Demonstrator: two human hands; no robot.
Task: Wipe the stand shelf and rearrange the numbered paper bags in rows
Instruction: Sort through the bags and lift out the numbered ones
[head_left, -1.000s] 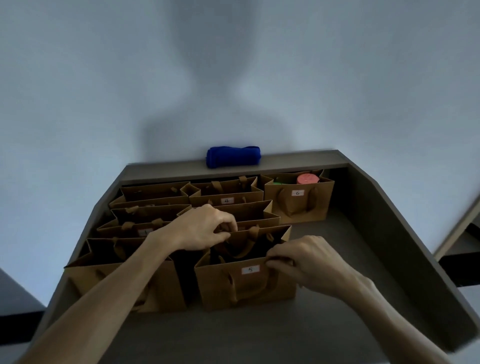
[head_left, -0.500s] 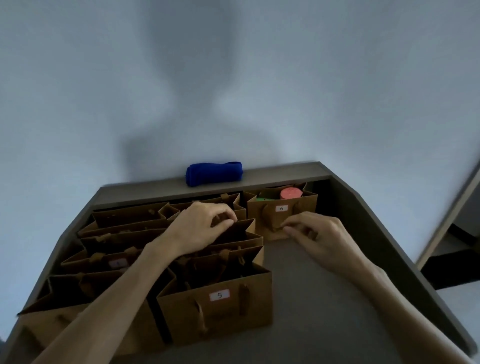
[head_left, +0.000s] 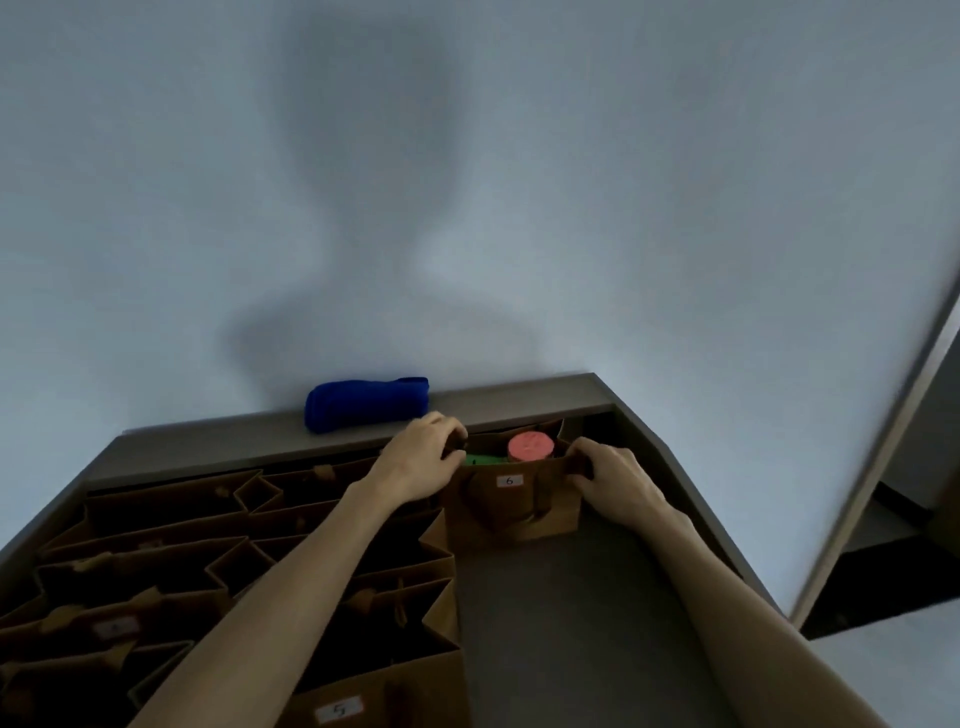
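Note:
A brown paper bag labelled 6 (head_left: 511, 506) stands at the back of the grey shelf (head_left: 582, 613), holding a pink round item (head_left: 531, 447) and something green. My left hand (head_left: 423, 460) grips its top left edge. My right hand (head_left: 613, 475) pinches its top right edge. Several other brown bags fill the left half in rows; the bag labelled 5 (head_left: 374, 699) is nearest at the bottom. A rolled blue cloth (head_left: 363, 405) lies on the shelf's back ledge.
A raised rim runs along the shelf's right side (head_left: 675, 467). The pale wall (head_left: 467, 182) stands directly behind. A darker lower surface (head_left: 883, 561) shows past the right edge.
Both hands left bag 5 and reached back to bag 6, taking hold of its top edges. The view shifted forward, so bag 5 now sits at the bottom of the frame.

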